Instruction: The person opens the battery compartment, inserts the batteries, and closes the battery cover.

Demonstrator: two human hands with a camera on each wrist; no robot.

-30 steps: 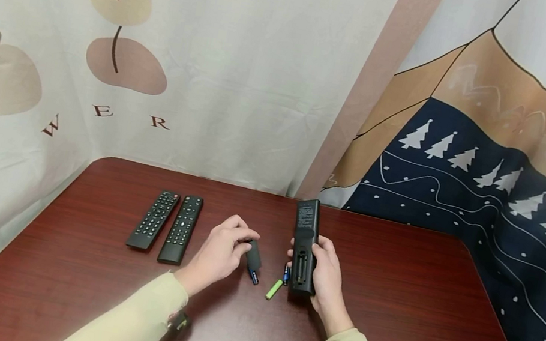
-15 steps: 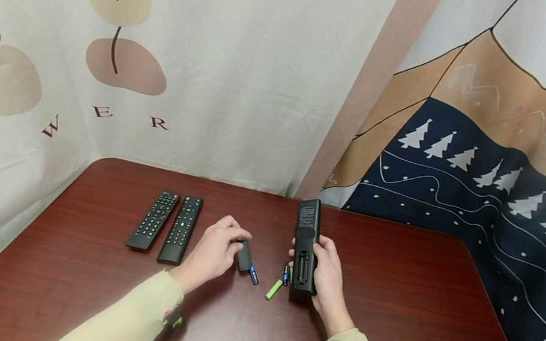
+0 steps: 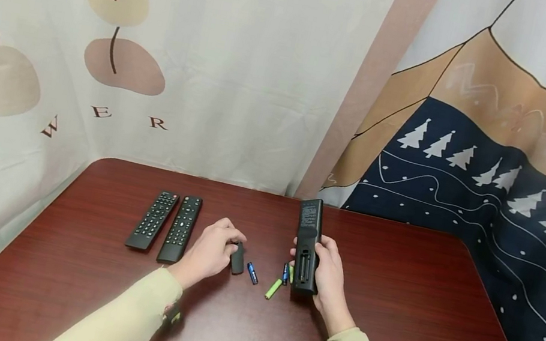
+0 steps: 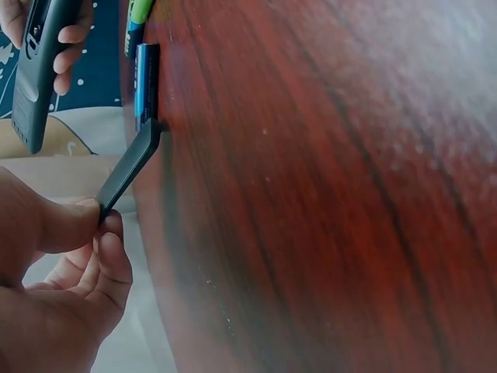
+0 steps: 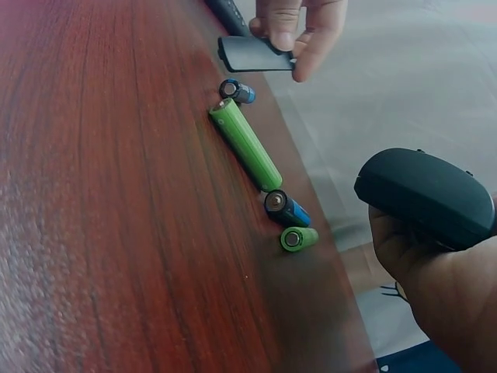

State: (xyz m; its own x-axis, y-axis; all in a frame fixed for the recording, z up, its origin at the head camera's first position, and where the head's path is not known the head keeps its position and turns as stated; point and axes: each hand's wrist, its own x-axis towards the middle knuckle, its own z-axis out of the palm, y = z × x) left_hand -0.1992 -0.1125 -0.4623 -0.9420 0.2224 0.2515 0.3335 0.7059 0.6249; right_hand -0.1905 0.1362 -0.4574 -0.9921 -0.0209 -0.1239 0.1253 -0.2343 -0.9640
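My left hand [image 3: 210, 251] pinches a thin black battery cover [image 3: 237, 259] by its far end, thumb against fingers. In the left wrist view the cover [image 4: 130, 169] slants, its free end near a blue battery [image 4: 146, 85]; I cannot tell whether that end touches the table. A black remote control [image 3: 307, 244] is in the grip of my right hand [image 3: 332, 278], back side toward me and battery compartment uncovered. Between the hands lie a blue battery [image 3: 252, 273], a green battery [image 3: 273, 289], and another blue and green pair beside the held remote.
Two more black remotes, a left one [image 3: 152, 220] and a right one [image 3: 180, 230], lie buttons up on the reddish-brown table [image 3: 83, 283]. Printed curtains [image 3: 247, 68] hang behind the table's far edge.
My left hand has moved left with the battery cover, away from the blue battery it partly overlapped in view. The right hand and its remote have barely shifted.
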